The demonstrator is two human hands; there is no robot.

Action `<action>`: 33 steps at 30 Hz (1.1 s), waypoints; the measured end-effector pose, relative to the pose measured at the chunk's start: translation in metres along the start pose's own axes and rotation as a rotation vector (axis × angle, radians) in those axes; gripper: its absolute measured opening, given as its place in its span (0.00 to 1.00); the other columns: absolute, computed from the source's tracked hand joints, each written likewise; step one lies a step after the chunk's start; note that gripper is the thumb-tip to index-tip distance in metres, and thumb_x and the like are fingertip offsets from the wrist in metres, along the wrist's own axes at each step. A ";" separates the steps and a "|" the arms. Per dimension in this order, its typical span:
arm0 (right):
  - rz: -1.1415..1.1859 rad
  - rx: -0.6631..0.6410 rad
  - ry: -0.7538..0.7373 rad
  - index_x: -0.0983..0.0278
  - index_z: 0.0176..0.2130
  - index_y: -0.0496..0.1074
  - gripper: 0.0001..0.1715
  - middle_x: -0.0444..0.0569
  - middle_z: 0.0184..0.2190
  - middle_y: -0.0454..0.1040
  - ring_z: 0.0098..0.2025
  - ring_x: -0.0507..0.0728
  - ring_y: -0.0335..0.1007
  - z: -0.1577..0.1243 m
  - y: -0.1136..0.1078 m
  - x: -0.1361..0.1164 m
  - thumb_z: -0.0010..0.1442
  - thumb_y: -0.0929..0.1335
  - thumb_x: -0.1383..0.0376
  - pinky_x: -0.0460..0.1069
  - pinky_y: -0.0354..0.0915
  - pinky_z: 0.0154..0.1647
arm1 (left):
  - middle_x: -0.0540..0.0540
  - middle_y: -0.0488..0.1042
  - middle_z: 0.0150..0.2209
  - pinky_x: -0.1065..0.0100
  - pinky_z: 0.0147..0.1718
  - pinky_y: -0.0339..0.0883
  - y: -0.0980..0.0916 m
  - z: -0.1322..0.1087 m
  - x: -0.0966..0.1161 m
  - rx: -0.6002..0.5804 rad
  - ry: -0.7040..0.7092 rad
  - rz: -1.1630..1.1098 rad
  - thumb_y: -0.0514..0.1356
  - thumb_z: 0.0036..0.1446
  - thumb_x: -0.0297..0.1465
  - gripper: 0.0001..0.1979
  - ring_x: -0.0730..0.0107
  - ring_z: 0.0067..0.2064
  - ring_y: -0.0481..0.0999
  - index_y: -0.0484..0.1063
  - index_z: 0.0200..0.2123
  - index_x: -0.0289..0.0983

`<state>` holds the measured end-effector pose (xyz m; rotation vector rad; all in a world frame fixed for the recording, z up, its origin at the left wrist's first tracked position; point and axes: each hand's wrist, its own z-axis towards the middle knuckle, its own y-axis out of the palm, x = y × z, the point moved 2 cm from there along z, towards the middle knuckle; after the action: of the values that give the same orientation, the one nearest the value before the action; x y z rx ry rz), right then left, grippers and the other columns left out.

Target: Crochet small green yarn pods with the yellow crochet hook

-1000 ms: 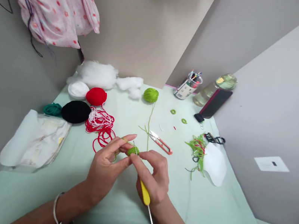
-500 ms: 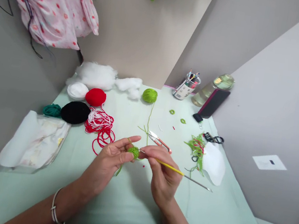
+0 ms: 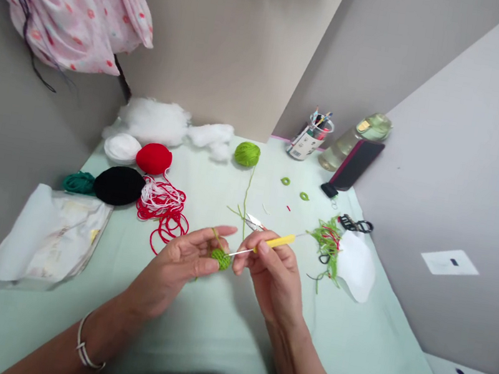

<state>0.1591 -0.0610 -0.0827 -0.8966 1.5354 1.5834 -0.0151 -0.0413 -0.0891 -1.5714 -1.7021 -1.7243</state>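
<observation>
Between the thumb and fingers of my left hand is a small green crochet piece. Green yarn passes over that hand's raised index finger. My right hand is closed on the yellow grip of a crochet hook, whose metal tip meets the crochet piece. A strand leads back from near my hands to a green yarn ball. Just beyond my right hand lie scissors, their handles mostly hidden by my fingers.
Red, white and black yarn balls sit at the left, by a red-and-white yarn tangle. White stuffing lies behind them. Two green rings, a pen cup, a bottle, a phone and yarn scraps are right.
The hook has swung: its rear end now points up and right instead of down and right. My right hand has turned, with its palm side more visible. The whole view has shifted slightly.
</observation>
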 end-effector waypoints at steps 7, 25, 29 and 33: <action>-0.274 0.045 -0.219 0.57 0.42 0.85 0.07 0.48 0.36 0.81 0.34 0.54 0.76 -0.003 -0.003 0.010 0.69 0.73 0.60 0.50 0.73 0.35 | 0.48 0.81 0.41 0.61 0.53 0.73 0.001 0.002 -0.004 0.121 0.046 0.070 0.75 0.56 0.34 0.27 0.63 0.47 0.81 0.80 0.59 0.44; -0.295 0.048 -0.115 0.58 0.40 0.83 0.13 0.50 0.37 0.84 0.36 0.56 0.77 -0.001 -0.001 0.011 0.69 0.73 0.53 0.51 0.73 0.37 | 0.52 0.80 0.38 0.73 0.28 0.66 -0.003 0.004 -0.001 0.159 0.076 0.238 0.78 0.50 0.32 0.33 0.79 0.25 0.66 0.78 0.60 0.44; -0.107 0.047 0.021 0.59 0.35 0.77 0.20 0.47 0.30 0.80 0.33 0.56 0.77 0.004 -0.006 0.004 0.62 0.76 0.46 0.50 0.75 0.35 | 0.44 0.82 0.49 0.71 0.41 0.74 -0.016 0.005 0.021 0.132 0.163 0.250 0.78 0.49 0.33 0.13 0.67 0.44 0.79 0.86 0.39 0.41; 0.050 -0.047 0.133 0.58 0.34 0.71 0.23 0.43 0.27 0.77 0.26 0.54 0.74 0.005 -0.009 -0.003 0.61 0.77 0.44 0.47 0.71 0.24 | 0.42 0.83 0.51 0.67 0.46 0.76 -0.041 0.005 0.049 0.256 0.243 0.082 0.76 0.52 0.41 0.12 0.59 0.52 0.80 0.81 0.29 0.40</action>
<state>0.1682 -0.0564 -0.0841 -1.0138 1.6297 1.6292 -0.0631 -0.0018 -0.0749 -1.2472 -1.6371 -1.5170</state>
